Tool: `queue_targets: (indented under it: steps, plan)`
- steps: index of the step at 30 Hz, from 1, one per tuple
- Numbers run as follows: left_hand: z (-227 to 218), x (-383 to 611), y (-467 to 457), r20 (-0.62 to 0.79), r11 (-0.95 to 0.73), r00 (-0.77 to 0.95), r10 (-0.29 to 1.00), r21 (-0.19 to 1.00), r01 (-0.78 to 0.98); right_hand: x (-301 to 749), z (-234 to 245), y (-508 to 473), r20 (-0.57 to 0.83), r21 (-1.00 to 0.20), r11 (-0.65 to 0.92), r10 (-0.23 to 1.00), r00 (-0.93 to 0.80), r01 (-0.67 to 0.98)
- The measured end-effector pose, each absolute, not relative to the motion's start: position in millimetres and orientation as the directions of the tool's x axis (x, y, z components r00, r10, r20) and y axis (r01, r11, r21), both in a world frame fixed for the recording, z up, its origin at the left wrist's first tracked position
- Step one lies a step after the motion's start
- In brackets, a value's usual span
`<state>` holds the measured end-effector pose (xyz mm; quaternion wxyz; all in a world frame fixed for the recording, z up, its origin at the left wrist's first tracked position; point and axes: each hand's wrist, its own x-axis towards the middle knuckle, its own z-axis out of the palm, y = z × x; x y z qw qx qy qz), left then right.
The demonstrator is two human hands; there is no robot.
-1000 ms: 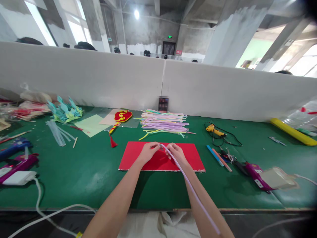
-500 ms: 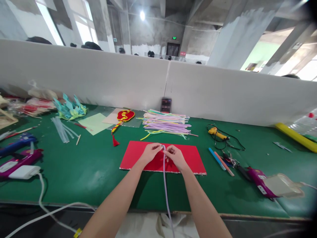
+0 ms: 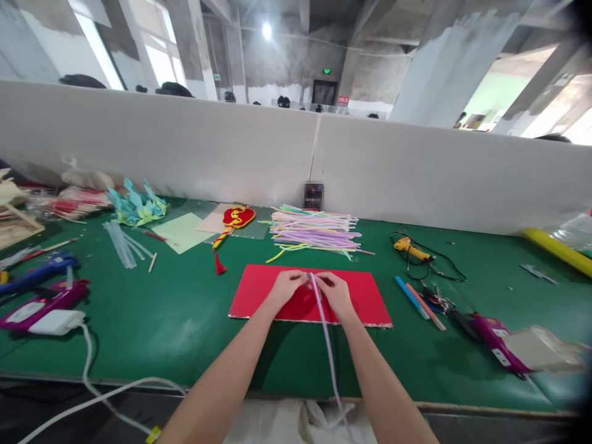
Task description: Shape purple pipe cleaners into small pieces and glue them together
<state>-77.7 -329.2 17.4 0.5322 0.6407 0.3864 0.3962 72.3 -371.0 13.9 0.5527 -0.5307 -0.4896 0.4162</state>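
Observation:
My left hand [image 3: 285, 287] and my right hand [image 3: 336, 293] meet over a red sheet [image 3: 370, 302] on the green table. Both pinch the far end of a long lilac pipe cleaner [image 3: 326, 345], which trails back between my forearms toward the table's near edge. Fingers of both hands are closed on its tip. Behind the red sheet lies a pile of pastel pipe cleaners [image 3: 317, 228].
A red and yellow ornament with a tassel [image 3: 232, 221] lies at the back left, near teal paper shapes [image 3: 136, 206]. Purple glue guns [image 3: 41, 299] [image 3: 494, 336] sit on both sides, a yellow glue gun [image 3: 409, 248] and pens [image 3: 419, 298] to the right. A white partition [image 3: 416, 172] runs behind.
The pipe cleaner's free end swung from over my right forearm to between my arms. Both hands stayed pinched on its tip over the red sheet.

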Motion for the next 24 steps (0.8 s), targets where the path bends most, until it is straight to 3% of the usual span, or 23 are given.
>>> queue_targets:
  steps: [10, 24]
  plan:
    - [14.9, -80.0, -329.6, 0.097, -0.133, 0.52, 0.849, 0.991, 0.033, 73.4, 8.2, -371.3, 0.042, -0.998, 0.044, 0.998, 0.056, -0.033]
    - [10.6, -69.8, -332.9, 0.045, -0.026, 0.515, 0.856, 0.999, -0.044, 72.6, 7.6, -369.9, 0.07, -0.992, 0.073, 0.997, 0.033, -0.1]
